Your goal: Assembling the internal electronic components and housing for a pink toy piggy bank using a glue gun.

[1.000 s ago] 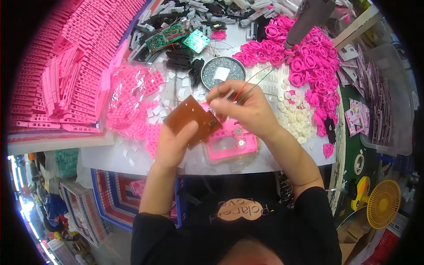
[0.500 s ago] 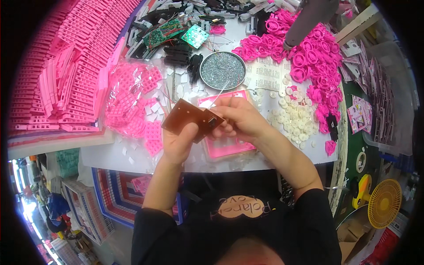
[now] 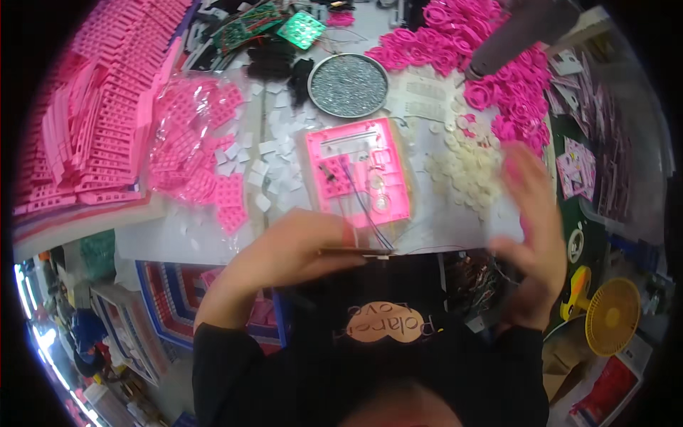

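Note:
My left hand (image 3: pixel 306 242) grips a thin brown circuit board (image 3: pixel 377 255), seen almost edge-on at the table's front edge. Dark and bluish wires (image 3: pixel 366 206) run from near the board up over an open pink plastic casing (image 3: pixel 402 192) on the table. Inside that casing are metal rods, a pink button grid and small round parts. My right hand (image 3: pixel 533 213), blurred by motion, is at the right beside the pile of white round discs (image 3: pixel 462 171); its thumb and fingers are apart, and I make out nothing held.
A round tin of small screws (image 3: pixel 348 85) stands beyond the casing. Pink ring-shaped parts (image 3: pixel 441 43) are heaped at far right, under a dark grey tool (image 3: pixel 519 35). Stacked pink strips (image 3: pixel 99 121), bagged button grids (image 3: pixel 188 142), white paper squares (image 3: pixel 277 156) and green boards (image 3: pixel 302 30) lie left and far.
The brown board has come down to the table edge, tilted edge-on in my left hand. My right hand has let go and swung right. The casing beneath is now uncovered.

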The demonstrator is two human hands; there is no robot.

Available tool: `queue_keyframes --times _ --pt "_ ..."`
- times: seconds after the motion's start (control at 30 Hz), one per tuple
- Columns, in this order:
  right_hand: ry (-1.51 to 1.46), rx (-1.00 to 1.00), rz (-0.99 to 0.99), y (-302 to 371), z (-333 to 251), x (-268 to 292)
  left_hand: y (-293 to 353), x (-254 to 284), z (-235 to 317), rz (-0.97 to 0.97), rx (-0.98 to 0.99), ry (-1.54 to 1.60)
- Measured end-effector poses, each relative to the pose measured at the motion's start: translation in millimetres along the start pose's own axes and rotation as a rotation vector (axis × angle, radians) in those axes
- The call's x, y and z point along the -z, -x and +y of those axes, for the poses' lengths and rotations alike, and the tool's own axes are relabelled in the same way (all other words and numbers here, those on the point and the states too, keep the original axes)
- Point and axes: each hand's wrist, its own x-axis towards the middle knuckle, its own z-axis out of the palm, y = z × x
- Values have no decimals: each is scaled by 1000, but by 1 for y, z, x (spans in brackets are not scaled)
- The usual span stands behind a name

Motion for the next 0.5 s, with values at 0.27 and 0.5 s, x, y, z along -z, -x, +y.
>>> queue_keyframes --times 0.27,0.5 --pt "-657 386 -365 -62 -50 -81 -5 -34 10 -69 167 150" --pt "-891 -25 -375 -112 -31 -128 29 -77 -30 152 592 1207"
